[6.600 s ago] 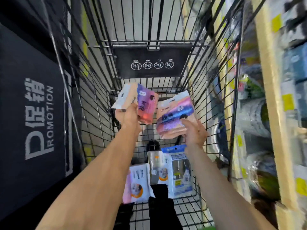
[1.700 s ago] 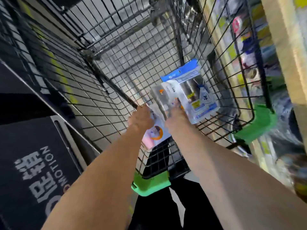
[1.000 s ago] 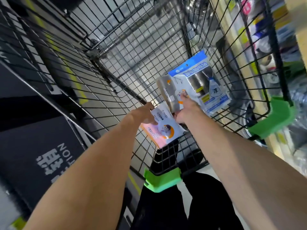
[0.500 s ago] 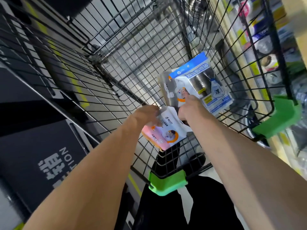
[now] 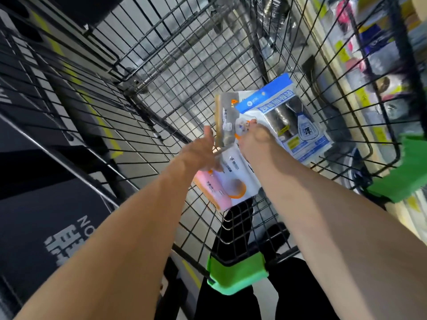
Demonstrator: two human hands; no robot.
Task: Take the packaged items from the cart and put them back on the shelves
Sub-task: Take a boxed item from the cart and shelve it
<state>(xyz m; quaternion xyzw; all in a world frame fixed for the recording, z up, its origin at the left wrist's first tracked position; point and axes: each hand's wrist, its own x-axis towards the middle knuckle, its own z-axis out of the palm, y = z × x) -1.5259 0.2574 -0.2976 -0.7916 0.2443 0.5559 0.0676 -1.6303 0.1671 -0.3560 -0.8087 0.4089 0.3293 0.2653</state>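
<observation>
- Wire cart (image 5: pixel 175 72): shelves (image 5: pixel 379 72) behind its right wall blurred, labels unreadable.
- Blue-topped pack (image 5: pixel 298 125) lies in cart, beside right hand (image 5: pixel 256 139).
- Pink-white pack (image 5: pixel 228 181): upper edge hidden under left hand (image 5: pixel 201 153), fingers extended.
- Grey pouch (image 5: pixel 225 122) upright between hands; right fingers curled, pinch point hidden.

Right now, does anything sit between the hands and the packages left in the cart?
Nothing visible. The right hand already holds the grey-and-white pack, with the blue-topped pack behind it. The left hand is at the pink-and-white pack; blur hides its grip. The cart's wire wall separates them from the shelves.
</observation>
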